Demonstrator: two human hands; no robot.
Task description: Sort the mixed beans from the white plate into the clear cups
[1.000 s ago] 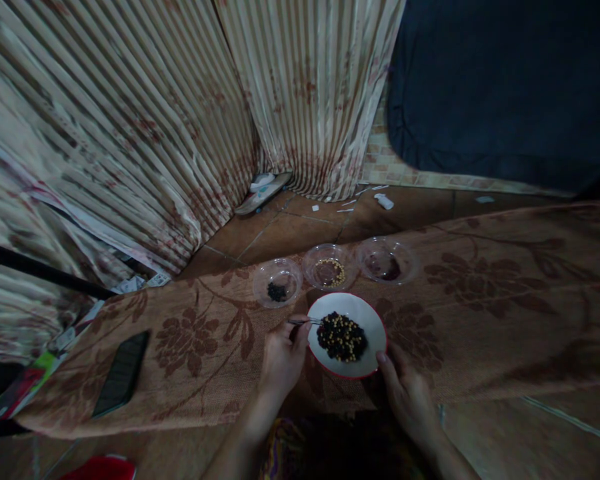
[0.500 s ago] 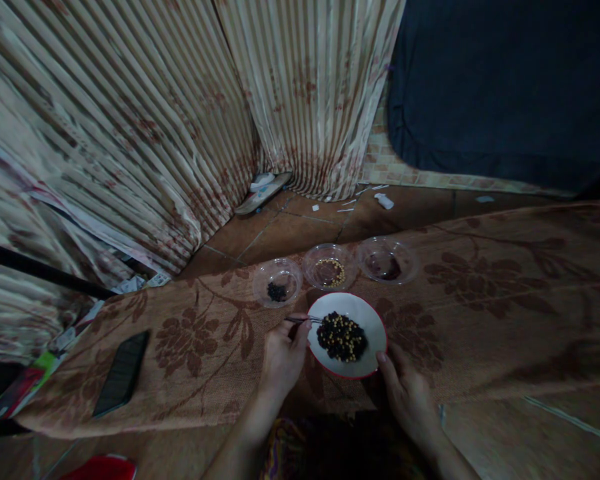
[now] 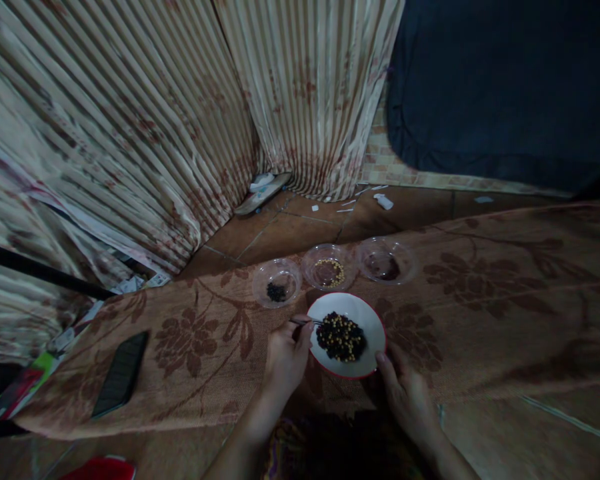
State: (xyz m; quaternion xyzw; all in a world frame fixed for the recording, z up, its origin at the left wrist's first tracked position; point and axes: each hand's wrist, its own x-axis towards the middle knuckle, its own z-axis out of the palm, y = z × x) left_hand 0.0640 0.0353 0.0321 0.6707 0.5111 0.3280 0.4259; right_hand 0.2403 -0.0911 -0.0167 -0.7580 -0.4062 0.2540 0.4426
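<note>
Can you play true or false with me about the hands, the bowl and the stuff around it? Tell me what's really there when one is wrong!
1. The left hand holds a thin tool. True.
2. The bowl is blue inside. False: it is white inside.
3. The right hand is at the bowl's edge. True.
4. The phone is in the bowl. False: it lies on the cloth.
5. The middle clear dish has yellow bits in it. True.
6. The leftmost clear dish has yellow bits too. False: its bits look black.
</note>
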